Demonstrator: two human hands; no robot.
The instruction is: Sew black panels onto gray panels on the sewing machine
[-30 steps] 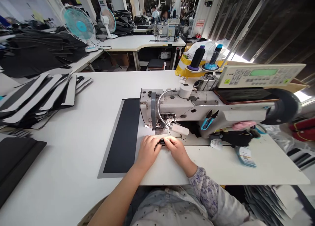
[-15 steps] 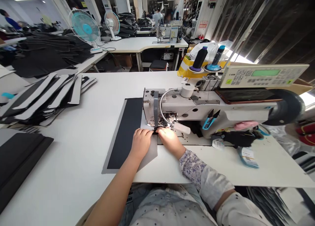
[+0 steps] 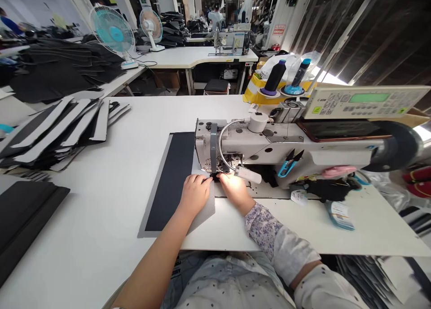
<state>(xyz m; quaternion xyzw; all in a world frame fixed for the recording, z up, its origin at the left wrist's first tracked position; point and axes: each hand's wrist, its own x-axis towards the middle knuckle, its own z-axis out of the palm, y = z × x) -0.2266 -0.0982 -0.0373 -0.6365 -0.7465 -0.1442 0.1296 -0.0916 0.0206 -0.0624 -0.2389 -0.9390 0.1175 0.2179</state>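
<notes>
Head camera, looking down past a person's forearms at a white table (image 3: 101, 201) with a sewing machine (image 3: 249, 143) on its right half. Both hands are together just under the machine's left end. A second ago they were nearer the person, fingers on a small black piece (image 3: 214, 177) in front of the machine; now they and the piece are up at the foot area. Over the last half second they have hardly moved. The change seems to put the work at the stitching spot, with the hands steadying it there.

The left hand (image 3: 195, 192) lies palm down, fingers bent, fingertips at the left of the black piece. The right hand (image 3: 234, 190) meets it from the right, lit by the small lamp (image 3: 248, 175). Each grip looks nearly closed, but whether it pinches the piece or only presses it cannot be told; the thumbs are partly hidden.

A dark panel (image 3: 170, 183) with a gray border lies flat left of the machine. A gray corner (image 3: 207, 206), out of sight a second ago, shows beside and partly under the left hand.
</notes>
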